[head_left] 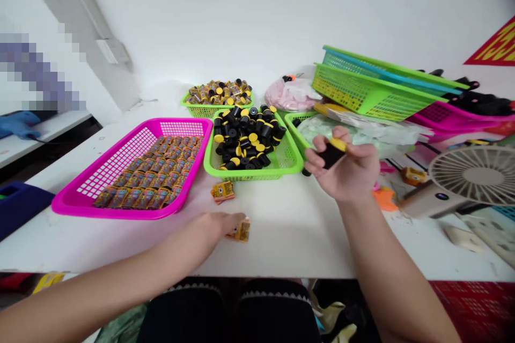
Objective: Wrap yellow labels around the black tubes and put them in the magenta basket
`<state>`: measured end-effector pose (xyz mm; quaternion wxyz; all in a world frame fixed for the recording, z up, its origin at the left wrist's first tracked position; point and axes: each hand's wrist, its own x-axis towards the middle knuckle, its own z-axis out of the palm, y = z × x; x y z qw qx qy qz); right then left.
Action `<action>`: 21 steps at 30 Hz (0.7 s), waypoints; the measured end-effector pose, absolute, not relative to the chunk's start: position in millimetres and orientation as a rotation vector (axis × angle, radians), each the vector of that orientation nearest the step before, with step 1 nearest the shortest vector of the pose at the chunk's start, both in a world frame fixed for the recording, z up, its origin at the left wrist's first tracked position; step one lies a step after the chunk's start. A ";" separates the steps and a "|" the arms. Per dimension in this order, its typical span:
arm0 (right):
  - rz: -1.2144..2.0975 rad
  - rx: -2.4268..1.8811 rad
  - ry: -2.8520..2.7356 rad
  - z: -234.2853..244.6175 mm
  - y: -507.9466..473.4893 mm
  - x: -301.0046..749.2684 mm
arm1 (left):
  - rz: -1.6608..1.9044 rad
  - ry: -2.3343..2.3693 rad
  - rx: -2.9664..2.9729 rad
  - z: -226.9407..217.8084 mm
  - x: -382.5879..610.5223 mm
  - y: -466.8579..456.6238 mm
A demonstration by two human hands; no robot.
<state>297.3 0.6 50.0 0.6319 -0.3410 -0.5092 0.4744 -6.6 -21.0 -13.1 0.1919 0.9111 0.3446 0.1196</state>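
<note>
Raised above the right part of the table, my right hand [354,166] has its fingers closed around a small black cylinder [332,155] with a yellow cap. My left hand [213,228] is low over the table's front, its fingertips pinching at a yellow printed label [242,230]; the thumb is hidden. Just behind it lies a small stack of similar labels [223,191]. A green basket [277,173] beyond holds many loose black cylinders with yellow caps. Left of it, a magenta basket [64,201] contains rows of cylinders wrapped in printed labels.
Another green basket [201,111] at the back is heaped with labelled cylinders. Stacked green and blue baskets [362,96] lean at the back right over plastic bags. A fan [478,176] stands on the right. My lap is below the table's front edge [277,273].
</note>
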 end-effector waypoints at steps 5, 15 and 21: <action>1.274 -0.760 -1.083 38.4 8.8 287.4 | 0.807 0.793 2.648 17.3 19.0 -0.7; 1.183 -0.658 -1.105 28.5 4.0 264.8 | 0.866 0.929 2.518 -21.9 36.4 30.8; 1.004 -0.744 -1.168 26.7 0.8 259.0 | 0.865 0.879 2.639 -24.5 30.9 35.5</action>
